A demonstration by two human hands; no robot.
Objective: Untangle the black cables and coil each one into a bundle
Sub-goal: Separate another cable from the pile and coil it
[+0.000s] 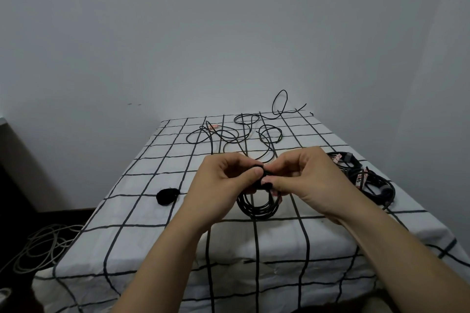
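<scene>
Both hands are meeting over the middle of the table (122, 226), which is wearing a white cloth ruled with black grid lines. The left hand (223, 181) is curling its fingers round the top of a coiled black cable (256, 208), its thumb pressing on the strands. The right hand (305, 178) is pinching the same spot from the three o'clock side, thumb and fingertips closing on the cable just beside the left thumb. The coil is hanging below the two hands toward six o'clock as a round bundle of several loops; whether its lowest loops are touching the cloth cannot be told. Toward twelve o'clock from the hands, loose black cables (241, 132) are sprawling in tangled loops across the far end of the table, one loop rising against the grey wall (229, 20), and a small pink tag (212, 126) is showing among them. At three o'clock, well apart from the hands, a heap of bundled black cables (368, 183) with pale labels is lying near the table edge. At nine o'clock a small dark fuzzy lump (166, 195) is sitting on the cloth. Down at eight o'clock, off the table, pale cables (43, 244) are lying in loose rings on the floor.
</scene>
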